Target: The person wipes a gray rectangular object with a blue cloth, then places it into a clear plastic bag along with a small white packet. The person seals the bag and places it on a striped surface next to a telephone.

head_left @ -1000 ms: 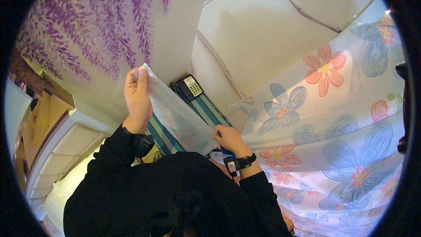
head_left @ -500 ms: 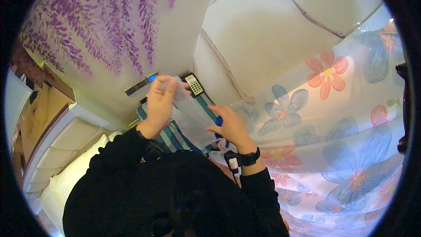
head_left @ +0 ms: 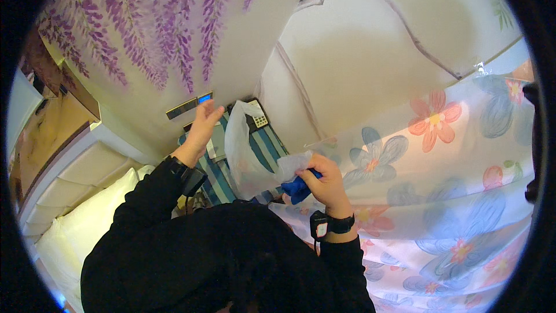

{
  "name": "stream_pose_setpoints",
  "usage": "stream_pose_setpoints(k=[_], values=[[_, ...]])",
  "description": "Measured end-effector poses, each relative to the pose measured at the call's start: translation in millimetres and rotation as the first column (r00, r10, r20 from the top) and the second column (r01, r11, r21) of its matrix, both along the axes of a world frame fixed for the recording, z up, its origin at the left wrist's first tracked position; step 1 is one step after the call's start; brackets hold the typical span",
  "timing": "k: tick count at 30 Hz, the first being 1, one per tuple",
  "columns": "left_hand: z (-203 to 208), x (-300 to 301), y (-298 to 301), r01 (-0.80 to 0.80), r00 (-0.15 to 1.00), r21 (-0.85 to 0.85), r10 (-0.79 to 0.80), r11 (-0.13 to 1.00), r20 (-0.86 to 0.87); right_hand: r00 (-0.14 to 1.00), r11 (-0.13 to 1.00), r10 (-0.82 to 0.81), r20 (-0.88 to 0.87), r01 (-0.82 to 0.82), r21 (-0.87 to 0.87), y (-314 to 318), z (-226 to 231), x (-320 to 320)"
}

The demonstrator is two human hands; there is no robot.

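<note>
Counter (head_left: 273, 144) stands in the corner of the room, its top striped in dark blue, teal and white. A dark phone (head_left: 260, 120) with pale keys sits at its far end. Bag (head_left: 246, 162), translucent and limp, hangs over the counter in front of the phone; whether it touches the top, I cannot tell. My right hand (head_left: 327, 181) is closed on a gathered part of the bag and on a crumpled blue bundle (head_left: 297, 189), material unclear. My left hand (head_left: 204, 128) is just beside the bag's far end, fingers parted, nothing seen in it. Left wall (head_left: 231, 40): painted purple blossom, with a panel (head_left: 190, 108) showing a blue-lit display. Right side: flowered curtain (head_left: 399, 191). Left side: padded headboard (head_left: 81, 177) and pale pillow (head_left: 87, 211).
</note>
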State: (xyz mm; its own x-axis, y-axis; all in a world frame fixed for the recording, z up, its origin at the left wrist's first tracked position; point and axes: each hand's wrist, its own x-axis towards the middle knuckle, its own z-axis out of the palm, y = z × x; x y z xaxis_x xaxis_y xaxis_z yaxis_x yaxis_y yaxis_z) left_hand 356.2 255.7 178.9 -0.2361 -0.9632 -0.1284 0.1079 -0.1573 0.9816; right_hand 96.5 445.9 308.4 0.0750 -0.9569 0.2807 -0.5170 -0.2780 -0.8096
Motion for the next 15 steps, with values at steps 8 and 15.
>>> stream_pose_setpoints(k=[8,15], values=[[-32.1,-15.5,-3.8,0.292,0.956,0.229,-0.286,0.929,-0.06,0.958,0.949,-0.286,0.014,0.281,0.14,20.0,-10.0,-23.5],[38.0,-23.3,32.1,0.216,0.896,-0.187,-0.27,0.958,-0.352,0.595,0.613,-0.79,-0.15,0.761,-0.211,12.8,-46.5,-50.4]])
